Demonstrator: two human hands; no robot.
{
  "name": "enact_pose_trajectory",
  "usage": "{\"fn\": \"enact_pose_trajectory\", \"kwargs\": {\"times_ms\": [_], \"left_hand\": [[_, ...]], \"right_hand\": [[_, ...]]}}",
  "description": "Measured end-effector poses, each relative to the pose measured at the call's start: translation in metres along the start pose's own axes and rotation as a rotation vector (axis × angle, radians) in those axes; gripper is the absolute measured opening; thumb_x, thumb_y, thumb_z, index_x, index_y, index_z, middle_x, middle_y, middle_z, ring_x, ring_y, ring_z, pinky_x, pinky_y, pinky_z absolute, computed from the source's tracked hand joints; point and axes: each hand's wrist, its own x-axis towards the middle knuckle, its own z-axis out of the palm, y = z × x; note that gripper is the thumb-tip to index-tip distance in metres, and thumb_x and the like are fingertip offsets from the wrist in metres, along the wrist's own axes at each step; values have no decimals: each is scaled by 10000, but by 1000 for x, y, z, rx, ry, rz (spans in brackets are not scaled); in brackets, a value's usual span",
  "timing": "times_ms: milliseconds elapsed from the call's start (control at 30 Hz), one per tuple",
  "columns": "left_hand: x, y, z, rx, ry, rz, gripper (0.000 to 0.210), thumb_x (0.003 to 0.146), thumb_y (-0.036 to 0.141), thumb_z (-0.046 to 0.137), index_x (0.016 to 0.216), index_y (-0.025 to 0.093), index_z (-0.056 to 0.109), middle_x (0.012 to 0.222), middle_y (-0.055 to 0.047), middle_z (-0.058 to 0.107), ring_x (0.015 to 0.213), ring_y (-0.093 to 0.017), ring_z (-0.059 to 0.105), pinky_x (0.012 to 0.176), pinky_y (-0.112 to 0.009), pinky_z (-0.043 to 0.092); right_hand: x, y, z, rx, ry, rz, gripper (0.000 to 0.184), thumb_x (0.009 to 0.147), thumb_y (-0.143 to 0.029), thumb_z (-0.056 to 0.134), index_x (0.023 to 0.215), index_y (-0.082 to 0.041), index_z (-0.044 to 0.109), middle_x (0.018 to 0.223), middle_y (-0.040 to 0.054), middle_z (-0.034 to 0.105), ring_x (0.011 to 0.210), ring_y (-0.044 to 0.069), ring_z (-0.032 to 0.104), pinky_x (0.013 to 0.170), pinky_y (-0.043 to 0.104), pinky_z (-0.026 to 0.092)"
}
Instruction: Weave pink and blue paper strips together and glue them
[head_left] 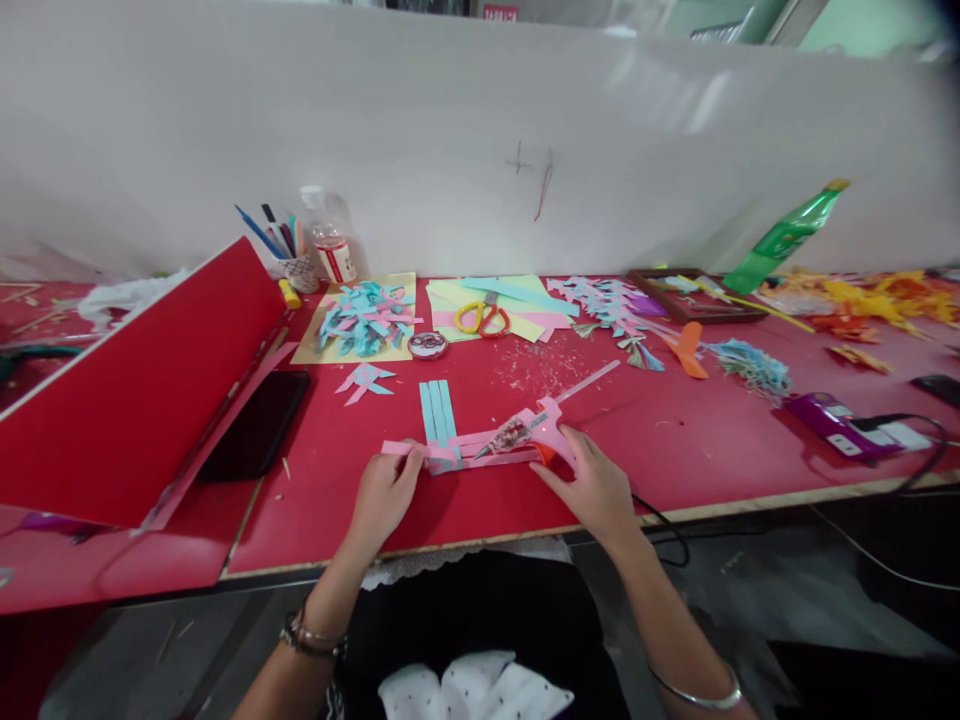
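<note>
My right hand [592, 485] grips a pink hot glue gun [551, 432], its nozzle pointing left and a clear glue stick [592, 381] jutting from its back. The nozzle tip hovers over or rests near woven paper strips [444, 458]; I cannot tell whether they touch. Pale blue strips [437, 405] run away from me and pink strips [480, 443] cross them to the right. My left hand [390, 497] pinches the pink strip's left end between thumb and finger. Just beyond lies a folded pink-and-blue paper piece [365, 380].
At the back are a pile of paper pieces [365, 320], scissors [484, 318], a round tin [427, 345], a pen cup [298, 272] and a bottle [330, 240]. A red board [172, 390] leans left over a black phone [259, 425]. A purple device [847, 425] sits right.
</note>
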Motion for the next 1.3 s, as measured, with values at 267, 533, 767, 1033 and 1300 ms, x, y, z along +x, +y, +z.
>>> {"fn": "enact_pose_trajectory", "kwargs": {"times_ms": [267,533,767,1033,1300], "left_hand": [[0,1,0,-48,-14,-48,374,828,384,287,640,177,536,710,-38,656,718,-170,592,713,-255,404],[0,3,0,-39,-32,-18,389,832,374,266,652,175,549,732,-52,652,725,-171,587,716,-263,410],[-1,5,0,-22,-29,12,390,844,351,261,675,176,565,718,-38,637,717,-157,576,702,-246,403],[-1,5,-2,-22,-31,1,392,847,348,265,699,171,582,719,-39,640,731,-162,575,710,-247,392],[-1,2,-1,-18,-42,-20,396,849,358,265,720,169,588,761,-50,656,744,-168,585,713,-259,394]], "right_hand": [[-1,-13,1,-16,-33,-60,507,774,-475,409,1179,-170,408,1056,118,555,898,235,560,643,304,459],[-2,-16,4,-45,-60,-98,464,806,-410,374,1207,-177,388,1035,116,556,873,233,558,618,302,453],[-2,-16,0,-81,-71,-93,433,817,-385,359,1201,-186,393,1020,114,561,848,225,561,596,287,441],[-3,-13,-5,-111,-70,-67,413,836,-374,325,1189,-174,401,1017,110,566,863,224,559,597,282,437],[-4,-5,-9,-162,-59,-46,403,840,-355,324,1177,-152,414,1020,115,567,842,221,566,586,284,445]]}}
